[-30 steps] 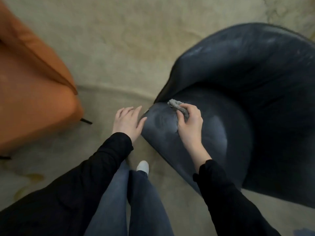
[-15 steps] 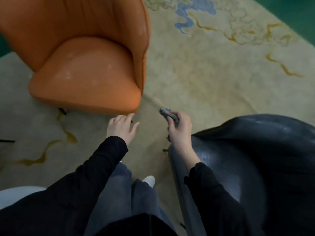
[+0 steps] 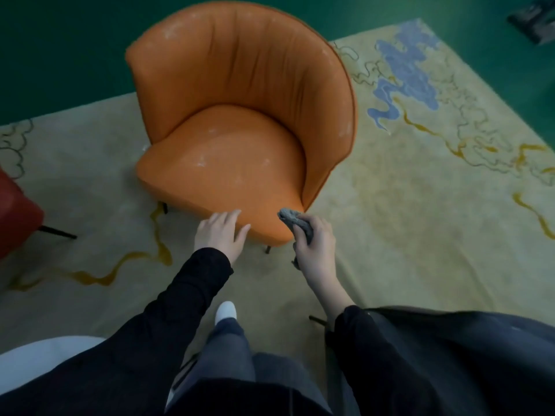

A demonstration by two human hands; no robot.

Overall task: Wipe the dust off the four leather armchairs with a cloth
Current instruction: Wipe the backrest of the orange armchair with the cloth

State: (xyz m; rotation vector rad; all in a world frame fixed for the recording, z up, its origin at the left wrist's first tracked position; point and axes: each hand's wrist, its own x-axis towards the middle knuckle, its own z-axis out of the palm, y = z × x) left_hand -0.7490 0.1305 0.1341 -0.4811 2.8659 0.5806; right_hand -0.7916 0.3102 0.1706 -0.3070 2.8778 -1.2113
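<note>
An orange leather armchair [image 3: 237, 121] stands in front of me, pale dust specks on its seat and backrest. My right hand [image 3: 315, 247] grips a crumpled grey cloth [image 3: 295, 222] just off the seat's front right corner. My left hand [image 3: 220, 234] hovers with relaxed fingers at the seat's front edge; whether it touches is unclear. The black leather armchair [image 3: 480, 349] sits at the lower right, behind my right arm. A red armchair [image 3: 15, 217] shows at the left edge, and a white one [image 3: 36, 355] at the lower left.
All the chairs stand on a beige rug [image 3: 420, 220] with yellow and blue patterns. Green floor [image 3: 60, 55] lies beyond the rug. A dark object [image 3: 534, 21] sits at the top right corner. My legs and white shoe [image 3: 225, 310] are below.
My view has swung from the black armchair to the orange one. The right hand lifted the cloth off the black seat and both hands moved up to the orange seat's front edge.
</note>
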